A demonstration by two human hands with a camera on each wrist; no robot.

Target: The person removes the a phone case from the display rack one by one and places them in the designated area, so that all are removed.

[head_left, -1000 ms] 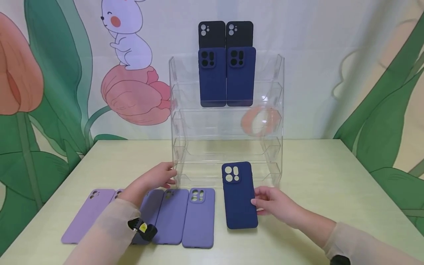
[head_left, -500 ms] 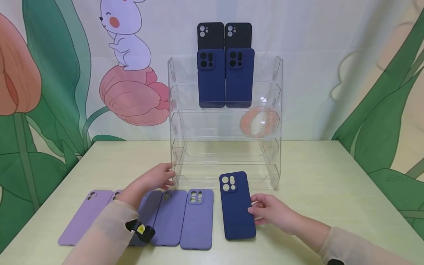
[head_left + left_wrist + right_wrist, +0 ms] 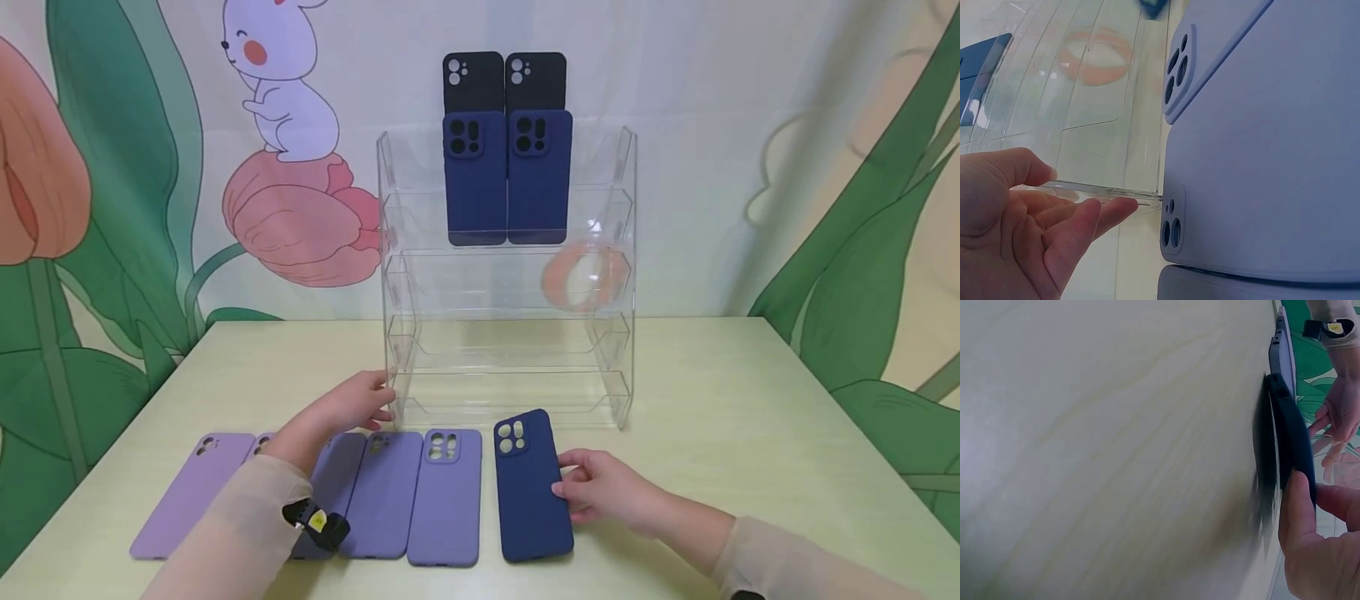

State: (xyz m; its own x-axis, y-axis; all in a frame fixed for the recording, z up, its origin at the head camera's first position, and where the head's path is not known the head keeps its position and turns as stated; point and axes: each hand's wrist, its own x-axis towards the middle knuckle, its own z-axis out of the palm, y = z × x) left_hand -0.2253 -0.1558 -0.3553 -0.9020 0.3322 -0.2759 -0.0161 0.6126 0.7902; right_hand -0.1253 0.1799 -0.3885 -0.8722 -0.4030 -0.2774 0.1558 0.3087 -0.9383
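A navy blue phone case lies almost flat on the table, just right of a row of purple cases. My right hand pinches its right edge. In the right wrist view the thumb presses on the navy case. My left hand holds the front left edge of a clear acrylic tiered rack. The left wrist view shows that hand with the thumb above and fingers below the rack's clear panel. Two black cases and two navy cases stand in the rack's upper tiers.
Several purple cases lie side by side near the front edge, with a lilac one at the left end. My left forearm crosses over some of them. The pale table meets a printed backdrop behind.
My right hand has brought the navy case down and toward me, from in front of the rack's lowest tier to the table beside the purple row. The left hand has stayed on the rack.
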